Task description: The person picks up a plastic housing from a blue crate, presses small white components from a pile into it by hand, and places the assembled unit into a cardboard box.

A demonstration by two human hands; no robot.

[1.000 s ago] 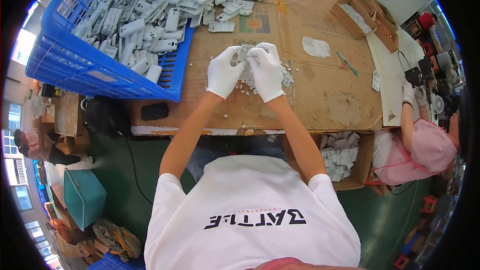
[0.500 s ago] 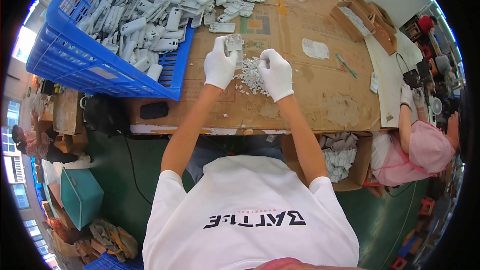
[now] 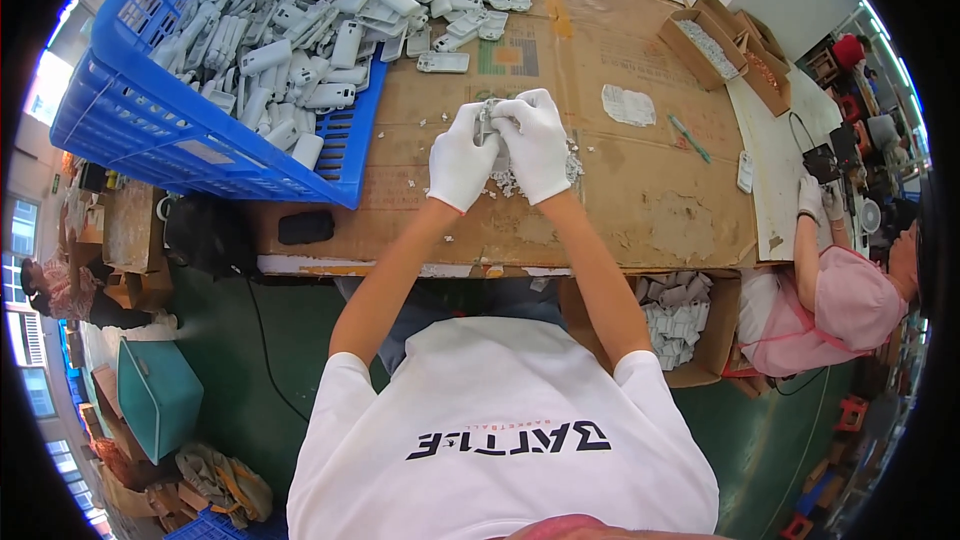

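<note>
Both my hands wear white gloves and meet over the cardboard-covered table. My left hand [image 3: 460,162] is closed around a light grey plastic casing [image 3: 485,120], mostly hidden by the gloves. Bent fingers of my right hand [image 3: 536,150] press together at the casing's upper part; whatever they pinch is hidden. Under and beside my right hand lies a heap of tiny whitish plastic pieces [image 3: 574,166], partly covered, with a few strays around it. Many similar casings [image 3: 300,40] fill the blue crate [image 3: 200,145] at the left and spill onto the table.
A paper slip [image 3: 629,105], a green pen [image 3: 690,139] and small cardboard boxes [image 3: 700,48] lie to the right. A black pouch [image 3: 306,227] rests at the near left edge. Below the table stands a carton [image 3: 722,325] of grey parts. A gloved co-worker [image 3: 850,290] sits at right.
My right hand has moved from above the heap of pieces up and left to the casing. My left hand has shifted slightly right and nearer, bringing the casing with it.
</note>
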